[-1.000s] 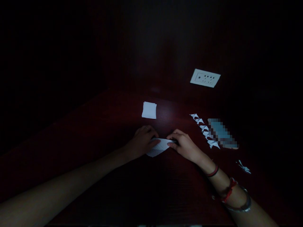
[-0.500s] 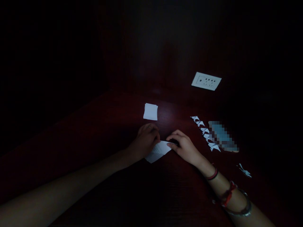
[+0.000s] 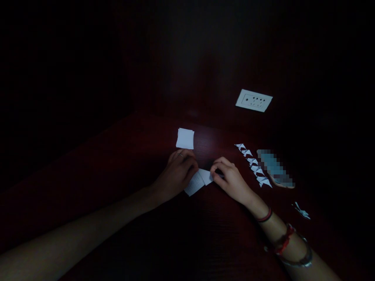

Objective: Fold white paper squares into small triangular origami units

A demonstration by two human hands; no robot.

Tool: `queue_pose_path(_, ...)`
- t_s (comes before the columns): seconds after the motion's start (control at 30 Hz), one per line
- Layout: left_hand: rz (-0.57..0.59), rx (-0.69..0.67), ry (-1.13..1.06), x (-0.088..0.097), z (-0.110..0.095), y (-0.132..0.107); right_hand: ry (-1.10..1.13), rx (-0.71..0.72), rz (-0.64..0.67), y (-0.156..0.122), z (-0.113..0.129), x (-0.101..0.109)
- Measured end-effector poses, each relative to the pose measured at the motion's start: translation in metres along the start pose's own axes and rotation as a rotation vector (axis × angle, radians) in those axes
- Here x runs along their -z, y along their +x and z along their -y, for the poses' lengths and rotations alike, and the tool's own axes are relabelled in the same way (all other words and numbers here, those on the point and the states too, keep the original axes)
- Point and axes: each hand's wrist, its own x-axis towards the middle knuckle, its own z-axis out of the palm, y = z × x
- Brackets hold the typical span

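Observation:
A partly folded sheet of white paper [image 3: 195,183] lies between my hands on the dark red table. My left hand [image 3: 179,169] is closed over its upper left part, thumb and fingers pressed together on it, hiding that edge. At the paper's right corner, the thumb and forefinger of my right hand [image 3: 230,177] pinch together. Faint lines show on the paper's lower flap. Just beyond my left hand sits a stack of white paper squares [image 3: 185,139]. Right of my right hand runs a row of several small folded paper pieces [image 3: 252,160].
A phone [image 3: 277,169] with a blurred screen lies beside the folded row. Nearer on the right is a small white paper scrap or figure [image 3: 302,210]. A white socket plate [image 3: 254,100] is fixed on the back wall. The surroundings are very dark.
My right thumb and forefinger have closed into a pinch at the paper's right corner. The paper has shifted slightly and my left hand has moved a little up and left.

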Motion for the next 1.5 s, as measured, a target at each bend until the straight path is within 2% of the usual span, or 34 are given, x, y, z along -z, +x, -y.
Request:
queue_pose_path(0.17, -0.009, 0.041, 0.027, 0.001, -0.001, -0.003, 0.006, -0.014, -0.018, 0.0, -0.013, 0.004)
queue_pose_path(0.53, -0.002, -0.043, -0.009, -0.001, -0.002, -0.002, 0.016, 0.063, 0.031, 0.0, 0.01, 0.003)
queue_pose_path(0.73, -0.008, -0.026, 0.001, -0.001, -0.001, -0.002, 0.013, 0.046, 0.056, 0.001, 0.0, 0.006)
queue_pose_path(0.9, 0.007, -0.004, 0.002, -0.002, 0.003, -0.001, 0.007, 0.051, 0.104, 0.001, -0.014, 0.017)
queue_pose_path(1.07, -0.005, 0.127, -0.037, -0.004, 0.011, -0.002, -0.004, 0.02, 0.0, 0.0, -0.033, 0.028)
queue_pose_path(1.17, 0.018, 0.183, -0.085, -0.005, 0.014, -0.003, 0.007, 0.017, -0.07, -0.001, -0.033, 0.027)
queue_pose_path(1.4, 0.055, 0.123, -0.081, -0.007, 0.009, -0.002, 0.066, 0.028, 0.011, 0.001, -0.015, 0.01)
queue_pose_path(1.5, 0.068, 0.019, 0.003, -0.008, 0.009, -0.003, 0.125, -0.022, 0.009, 0.002, -0.019, 0.007)
